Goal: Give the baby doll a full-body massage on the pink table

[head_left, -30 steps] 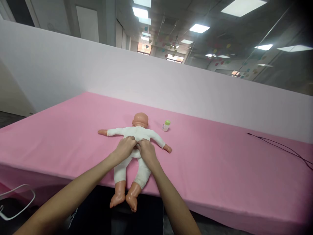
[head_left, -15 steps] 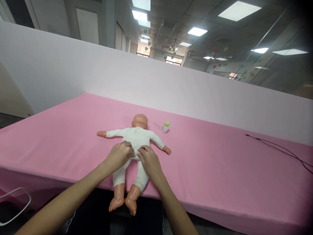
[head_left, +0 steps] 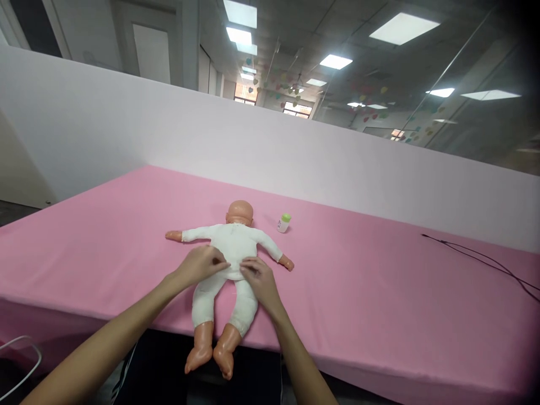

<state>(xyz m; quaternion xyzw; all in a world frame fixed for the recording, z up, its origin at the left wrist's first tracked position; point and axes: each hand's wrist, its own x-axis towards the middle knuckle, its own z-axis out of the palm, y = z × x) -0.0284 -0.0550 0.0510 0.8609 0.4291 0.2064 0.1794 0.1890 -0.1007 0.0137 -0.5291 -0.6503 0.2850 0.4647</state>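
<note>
A baby doll (head_left: 234, 247) with a white cloth body lies face down on the pink-covered table, its arms spread and its feet past the front edge. My left hand (head_left: 205, 264) is at the left side of the doll's lower back, fingers curled, thumb pointing inward. At the right side of the lower back is my right hand (head_left: 258, 274), its fingers bent and thumb near the fingertips. Whether either hand pinches the cloth is too small to tell. A small white bottle with a green cap (head_left: 284, 223) stands right of the doll's head.
The pink table cover (head_left: 358, 292) spreads on both sides of the doll. A black cable (head_left: 485, 257) lies at the right. Behind the table rises a white partition (head_left: 270, 146). A white cable (head_left: 31, 368) hangs at the lower left.
My hands have shifted slightly on the lower back, and the left fingers are more tucked in with the thumb showing. The view has tilted up a little. The doll stays in place.
</note>
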